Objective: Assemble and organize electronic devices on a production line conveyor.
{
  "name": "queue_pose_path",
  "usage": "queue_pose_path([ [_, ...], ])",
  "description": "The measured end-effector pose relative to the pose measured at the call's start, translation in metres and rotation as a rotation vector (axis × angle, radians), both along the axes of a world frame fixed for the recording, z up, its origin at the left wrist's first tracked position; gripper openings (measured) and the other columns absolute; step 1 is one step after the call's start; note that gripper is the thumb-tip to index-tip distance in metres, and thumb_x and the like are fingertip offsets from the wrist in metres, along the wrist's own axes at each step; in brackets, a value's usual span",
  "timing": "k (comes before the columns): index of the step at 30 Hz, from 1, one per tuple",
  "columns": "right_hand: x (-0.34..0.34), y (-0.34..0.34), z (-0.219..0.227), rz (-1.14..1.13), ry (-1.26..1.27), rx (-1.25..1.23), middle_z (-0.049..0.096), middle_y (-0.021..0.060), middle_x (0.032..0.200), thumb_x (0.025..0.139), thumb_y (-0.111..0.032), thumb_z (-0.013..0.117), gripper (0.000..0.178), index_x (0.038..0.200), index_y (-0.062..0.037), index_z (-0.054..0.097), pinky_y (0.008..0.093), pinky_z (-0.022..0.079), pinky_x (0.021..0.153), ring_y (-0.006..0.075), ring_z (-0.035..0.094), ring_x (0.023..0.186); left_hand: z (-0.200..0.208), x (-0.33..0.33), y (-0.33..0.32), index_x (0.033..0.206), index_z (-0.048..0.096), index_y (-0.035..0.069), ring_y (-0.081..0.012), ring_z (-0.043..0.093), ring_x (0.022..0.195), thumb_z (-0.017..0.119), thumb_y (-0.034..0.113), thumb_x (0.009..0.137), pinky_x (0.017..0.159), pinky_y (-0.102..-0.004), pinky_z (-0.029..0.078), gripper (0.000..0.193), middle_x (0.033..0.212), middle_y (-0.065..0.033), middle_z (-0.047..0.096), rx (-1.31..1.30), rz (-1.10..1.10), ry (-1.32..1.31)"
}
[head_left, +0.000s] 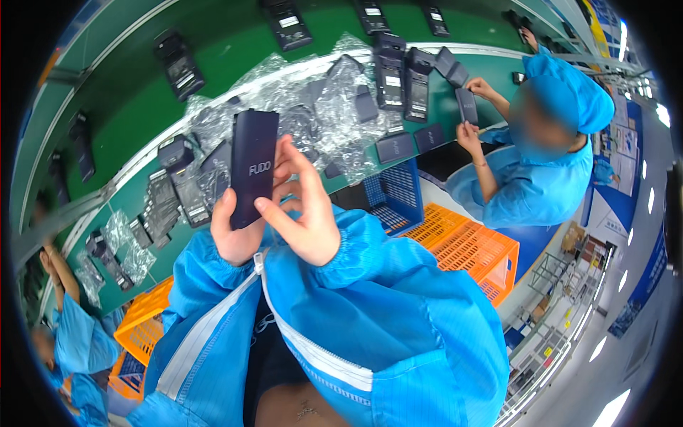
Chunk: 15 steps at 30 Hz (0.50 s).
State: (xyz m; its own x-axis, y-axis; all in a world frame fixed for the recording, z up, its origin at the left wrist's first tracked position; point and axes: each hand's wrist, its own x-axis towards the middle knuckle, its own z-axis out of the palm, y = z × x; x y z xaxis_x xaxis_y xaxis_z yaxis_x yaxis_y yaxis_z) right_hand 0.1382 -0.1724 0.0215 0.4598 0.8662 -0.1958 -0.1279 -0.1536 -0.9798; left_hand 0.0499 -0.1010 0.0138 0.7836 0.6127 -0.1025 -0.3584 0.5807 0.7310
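On the head view, I see my left hand point(238, 240) hold a dark flat case point(250, 142) low down. My right hand point(311, 220) grips its side, maybe to keep it steady. It's up in front of clear plastic bags point(340, 103).

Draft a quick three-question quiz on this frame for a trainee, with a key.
1. Multiple choice: how is the nearest dark case held?
A) In one hand only
B) Balanced on flat palms
C) Between two hands

2. True or false: the co-worker at right has a second dark case in hand.

3. Short answer: what see-through, crinkled material lies beyond the dark case?

Key:
1. C: the left hand grips its lower end, and the right hand has its thumb on it.
2. True.
3. Clear plastic.
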Motion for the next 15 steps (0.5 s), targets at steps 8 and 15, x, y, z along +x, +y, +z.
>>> queue_pose_path([
  [8,0.012,-0.003,-0.005,0.034,0.236,0.034,0.046,0.0077,0.113,0.07,-0.001,0.071,0.07,0.13,-0.0017,0.035,0.0258,0.044,0.073,0.0125,0.048,0.093,-0.014,0.008,-0.005,0.138,0.016,0.004,-0.0263,0.039,0.121,0.045,0.053,0.08,0.1,-0.0378,0.032,0.081,0.139,-0.0179,0.027,0.017,0.079,0.099],
  [15,0.026,0.001,-0.007,-0.059,0.413,0.081,0.054,0.0118,0.109,0.075,0.005,0.064,0.057,0.125,0.0025,0.037,0.0265,0.045,0.083,0.0157,0.055,0.096,-0.015,-0.004,-0.005,0.14,0.008,0.008,-0.0249,0.037,0.123,0.044,0.032,0.087,0.101,-0.0361,0.029,0.068,0.136,-0.0138,0.032,-0.179,0.081,-0.009],
])
